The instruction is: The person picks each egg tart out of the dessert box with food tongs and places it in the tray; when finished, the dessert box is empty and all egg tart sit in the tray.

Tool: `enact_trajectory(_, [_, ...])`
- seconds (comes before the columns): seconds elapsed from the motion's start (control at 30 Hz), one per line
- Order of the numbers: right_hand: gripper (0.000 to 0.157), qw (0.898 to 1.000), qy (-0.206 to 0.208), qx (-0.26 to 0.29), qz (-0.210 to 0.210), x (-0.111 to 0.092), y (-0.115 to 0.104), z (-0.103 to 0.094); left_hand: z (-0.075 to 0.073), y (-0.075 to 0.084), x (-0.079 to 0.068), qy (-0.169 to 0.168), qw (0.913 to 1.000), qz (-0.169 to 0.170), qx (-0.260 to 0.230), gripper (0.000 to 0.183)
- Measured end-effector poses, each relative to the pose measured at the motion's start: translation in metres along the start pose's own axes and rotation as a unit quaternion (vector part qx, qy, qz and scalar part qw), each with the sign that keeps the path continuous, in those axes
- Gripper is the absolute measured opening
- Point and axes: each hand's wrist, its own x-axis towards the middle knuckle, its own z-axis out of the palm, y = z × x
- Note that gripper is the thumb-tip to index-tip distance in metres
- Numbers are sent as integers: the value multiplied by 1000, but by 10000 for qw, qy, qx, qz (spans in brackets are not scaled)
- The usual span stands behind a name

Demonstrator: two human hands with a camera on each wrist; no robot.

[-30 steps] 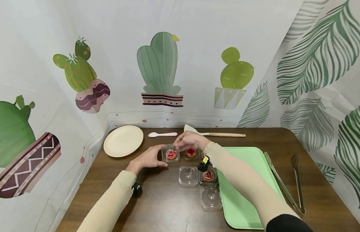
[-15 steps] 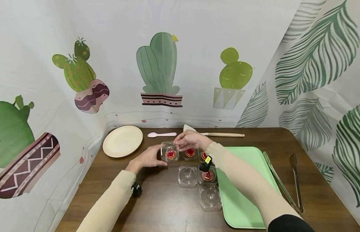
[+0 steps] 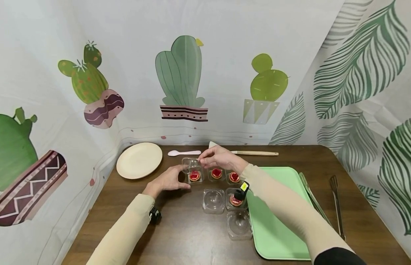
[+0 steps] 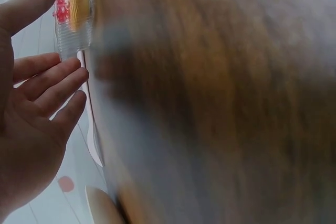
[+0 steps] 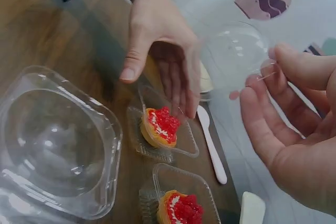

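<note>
My right hand [image 3: 219, 158] pinches the edge of a clear plastic dome lid [image 5: 233, 56] between thumb and fingertips. The lid is tilted above a small clear container [image 3: 199, 179] holding a red-topped tart [image 3: 194, 176]. To the left of that container, my left hand [image 3: 167, 180] has its fingers extended and thumb spread, with the fingertips right at the container's side. In the left wrist view, the tart's yellow crust [image 4: 80, 6] shows through the ribbed plastic. A second tart [image 3: 216, 173] and a third tart [image 3: 234, 177] sit in containers to the right.
Two clear lids, one [image 3: 213, 201] nearer the middle and another [image 3: 239, 224] in front, lie on the table. Between them and a green tray [image 3: 278, 221] is another boxed tart [image 3: 236, 200]. A cream plate [image 3: 139, 161], pink spoon [image 3: 184, 153], spatula [image 3: 255, 153] and tongs [image 3: 337, 206] lie around.
The lid has risen and tilted up off the left container in my right hand, uncovering the tart. My right forearm has shifted slightly right, while my left hand stays beside the container.
</note>
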Motion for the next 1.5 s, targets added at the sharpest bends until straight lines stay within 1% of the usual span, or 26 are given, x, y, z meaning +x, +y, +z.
enact_trajectory(0.1, [17,9974,107,-588,-397,-4,1,3,-1,0,-1,23,10000,41,-35,83])
enact_trajectory(0.2, [17,9897,273,-1211,-720,-9,3,5,-1,0,-2,49,9999,83,-107,80])
enact_trajectory(0.27, [15,9790,434,-1744,-956,-11,4,6,-1,-1,-2,100,9997,106,-186,79])
enact_trajectory(0.33, [13,9639,575,-2299,-1215,-14,4,6,-2,-1,-3,179,9994,116,-277,79])
enact_trajectory(0.4, [9,9437,720,-2860,-1500,-17,3,7,-4,0,-5,280,9988,129,-382,80])
enact_trajectory(0.47, [6,9245,835,-3269,-1773,-20,2,9,-6,1,-6,366,9984,88,-430,83])
enact_trajectory(0.63, [6,8795,886,-3918,-2554,-26,5,15,-11,7,-10,446,9958,-141,-784,86])
enact_trajectory(0.7, [8,8595,849,-4132,-2888,-27,7,18,-13,10,-11,466,9935,-131,-1030,84])
enact_trajectory(0.73, [8,8475,843,-4256,-3058,-28,8,19,-13,11,-12,459,9919,-116,-1183,84])
enact_trajectory(0.8, [10,8251,848,-4466,-3355,-29,10,21,-14,13,-13,451,9867,-24,-1563,85])
enact_trajectory(0.83, [11,8122,851,-4589,-3499,-30,11,22,-15,13,-14,440,9833,39,-1763,87])
enact_trajectory(0.93, [12,7693,789,-4958,-3952,-31,15,23,-15,15,-15,401,9705,217,-2369,89])
enact_trajectory(1.03, [13,7311,602,-5202,-4373,-31,17,24,-16,18,-15,401,9605,340,-2733,87])
enact_trajectory(1.1, [14,7118,468,-5317,-4565,-31,19,24,-15,21,-14,408,9575,362,-2834,85])
enact_trajectory(1.13, [14,7046,419,-5364,-4626,-31,20,24,-15,22,-13,410,9572,357,-2842,85])
enact_trajectory(1.2, [15,6954,338,-5449,-4672,-31,22,24,-16,26,-13,400,9573,373,-2838,84])
enact_trajectory(1.23, [15,6937,308,-5470,-4675,-31,23,24,-19,30,-14,398,9573,387,-2836,83])
enact_trajectory(1.3, [15,6869,293,-5552,-4681,-31,24,25,-25,37,-16,379,9573,395,-2840,80])
enact_trajectory(1.4, [15,6835,315,-5614,-4655,-32,24,26,-34,48,-20,391,9556,471,-2881,75])
enact_trajectory(1.43, [17,6864,346,-5600,-4626,-33,24,27,-36,50,-22,411,9552,490,-2889,74])
enact_trajectory(1.47, [19,6928,396,-5558,-4577,-33,24,28,-36,50,-22,435,9552,494,-2885,73])
enact_trajectory(1.5, [21,7039,461,-5499,-4472,-34,23,29,-37,51,-22,472,9556,496,-2865,72])
